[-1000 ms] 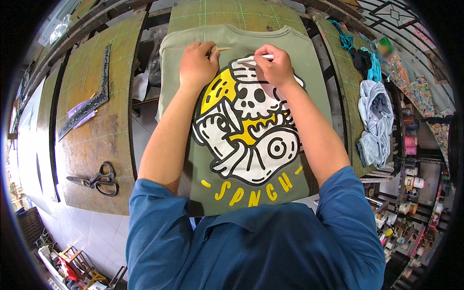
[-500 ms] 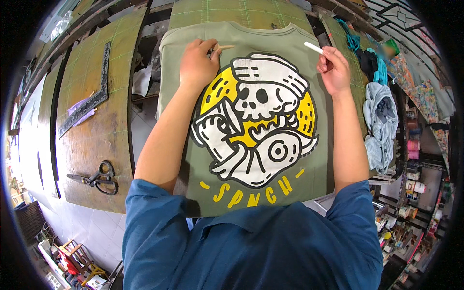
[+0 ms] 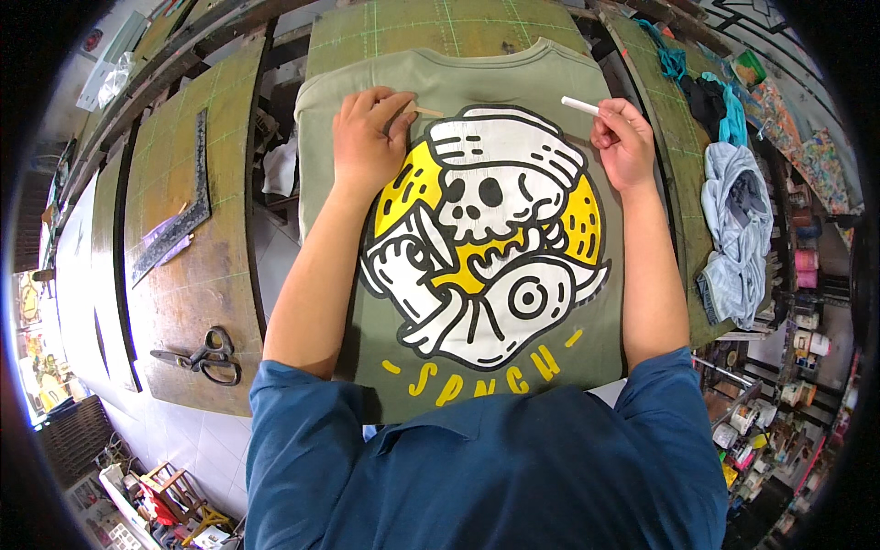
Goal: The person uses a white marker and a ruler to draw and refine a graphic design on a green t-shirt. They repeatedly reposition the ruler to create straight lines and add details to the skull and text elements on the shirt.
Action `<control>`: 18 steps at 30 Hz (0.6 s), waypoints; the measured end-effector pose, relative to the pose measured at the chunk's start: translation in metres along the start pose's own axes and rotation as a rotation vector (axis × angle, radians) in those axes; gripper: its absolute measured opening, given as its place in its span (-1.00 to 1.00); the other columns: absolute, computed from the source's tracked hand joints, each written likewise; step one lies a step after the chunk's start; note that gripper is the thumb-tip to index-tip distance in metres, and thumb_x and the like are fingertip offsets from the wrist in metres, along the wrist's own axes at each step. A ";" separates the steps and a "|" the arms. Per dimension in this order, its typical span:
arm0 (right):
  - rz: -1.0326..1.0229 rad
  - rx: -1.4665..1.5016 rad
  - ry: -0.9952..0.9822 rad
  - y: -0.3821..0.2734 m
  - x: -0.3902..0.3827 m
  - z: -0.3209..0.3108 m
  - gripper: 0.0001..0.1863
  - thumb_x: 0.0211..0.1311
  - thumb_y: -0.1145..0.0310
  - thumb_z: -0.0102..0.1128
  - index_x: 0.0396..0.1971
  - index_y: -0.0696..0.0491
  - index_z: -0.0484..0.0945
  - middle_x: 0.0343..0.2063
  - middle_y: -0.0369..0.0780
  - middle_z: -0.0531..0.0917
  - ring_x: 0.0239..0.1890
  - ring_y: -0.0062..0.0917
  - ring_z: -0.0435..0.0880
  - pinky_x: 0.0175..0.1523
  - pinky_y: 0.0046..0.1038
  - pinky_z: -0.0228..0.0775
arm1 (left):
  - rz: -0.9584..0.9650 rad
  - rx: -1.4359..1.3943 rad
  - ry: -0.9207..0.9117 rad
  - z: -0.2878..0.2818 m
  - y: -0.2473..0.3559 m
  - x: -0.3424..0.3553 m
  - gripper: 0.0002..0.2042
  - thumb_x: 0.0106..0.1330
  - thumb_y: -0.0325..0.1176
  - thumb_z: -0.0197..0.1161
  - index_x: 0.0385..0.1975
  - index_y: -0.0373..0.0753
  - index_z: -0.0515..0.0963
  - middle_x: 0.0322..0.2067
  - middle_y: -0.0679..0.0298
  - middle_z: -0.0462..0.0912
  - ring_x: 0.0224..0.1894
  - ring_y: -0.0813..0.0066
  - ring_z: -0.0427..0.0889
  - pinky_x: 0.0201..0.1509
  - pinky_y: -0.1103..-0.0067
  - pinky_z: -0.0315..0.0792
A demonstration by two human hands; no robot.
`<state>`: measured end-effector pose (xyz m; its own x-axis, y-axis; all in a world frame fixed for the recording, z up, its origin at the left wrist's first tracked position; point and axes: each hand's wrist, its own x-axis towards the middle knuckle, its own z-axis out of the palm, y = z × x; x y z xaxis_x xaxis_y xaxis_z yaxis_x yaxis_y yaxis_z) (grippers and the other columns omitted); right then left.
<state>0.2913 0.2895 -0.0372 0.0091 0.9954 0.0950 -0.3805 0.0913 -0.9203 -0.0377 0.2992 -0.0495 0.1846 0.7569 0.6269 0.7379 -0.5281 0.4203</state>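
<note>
An olive-green T-shirt [image 3: 440, 82] lies spread flat before me, its neckline at the far side. It bears a large skull print [image 3: 500, 183] in white, black and yellow, with yellow lettering below. At the shirt's upper left, my left hand [image 3: 371, 133] pinches a thin, flat, tan stick [image 3: 427, 112] that points right, just above the print. My right hand [image 3: 627, 142], at the upper right of the print, is closed round a slim white stick [image 3: 579, 105] whose free end points left over the shirt. What kind of stick either one is I cannot make out.
On the wooden board [image 3: 206, 293] at left lie black-handled scissors [image 3: 217, 356] and a dark L-shaped ruler [image 3: 174, 240] over a purple scrap. Crumpled pale-blue cloth [image 3: 736, 211] and teal cloth [image 3: 732, 119] lie at right. Thread spools [image 3: 805, 316] crowd the lower right.
The view has shifted slightly. Both hands sit a little lower in the picture, still holding their sticks; the right hand has moved slightly left, nearer the left one.
</note>
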 end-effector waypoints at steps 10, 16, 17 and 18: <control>-0.011 -0.038 0.006 0.001 -0.001 0.002 -0.94 0.12 0.50 0.12 -0.42 0.16 0.49 -0.59 -0.31 0.45 -0.58 -0.72 0.29 -0.50 -0.69 0.08 | 0.029 -0.138 -0.081 -0.004 0.006 0.002 -0.79 0.10 -0.51 0.17 -0.24 -0.18 0.57 -0.22 0.17 0.53 -0.09 0.17 0.45 -0.03 0.40 0.36; -0.015 -0.045 0.009 0.002 0.000 0.001 -0.94 0.11 0.49 0.12 -0.43 0.16 0.49 -0.59 -0.31 0.44 -0.58 -0.72 0.29 -0.50 -0.68 0.09 | -0.118 0.115 0.070 0.001 0.000 -0.002 -0.79 0.10 -0.50 0.17 -0.23 -0.22 0.53 -0.14 0.15 0.50 -0.04 0.13 0.42 0.01 0.36 0.33; -0.015 -0.044 0.009 0.002 -0.001 0.001 -0.94 0.11 0.49 0.12 -0.43 0.16 0.49 -0.60 -0.31 0.44 -0.58 -0.72 0.29 -0.50 -0.68 0.09 | -0.129 0.133 0.087 0.001 0.001 -0.002 -0.79 0.11 -0.47 0.17 -0.23 -0.21 0.53 -0.13 0.16 0.49 -0.03 0.13 0.41 0.01 0.35 0.32; -0.017 -0.047 0.012 0.002 -0.001 0.001 -0.94 0.11 0.49 0.12 -0.43 0.16 0.49 -0.60 -0.31 0.44 -0.58 -0.72 0.29 -0.50 -0.68 0.08 | -0.142 0.153 0.103 0.001 0.002 -0.001 -0.79 0.12 -0.45 0.16 -0.22 -0.20 0.52 -0.12 0.18 0.49 -0.02 0.14 0.41 0.02 0.35 0.32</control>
<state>0.2897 0.2888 -0.0388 0.0269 0.9939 0.1067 -0.3367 0.1095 -0.9352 -0.0359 0.2980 -0.0504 0.0111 0.7721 0.6354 0.8429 -0.3491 0.4095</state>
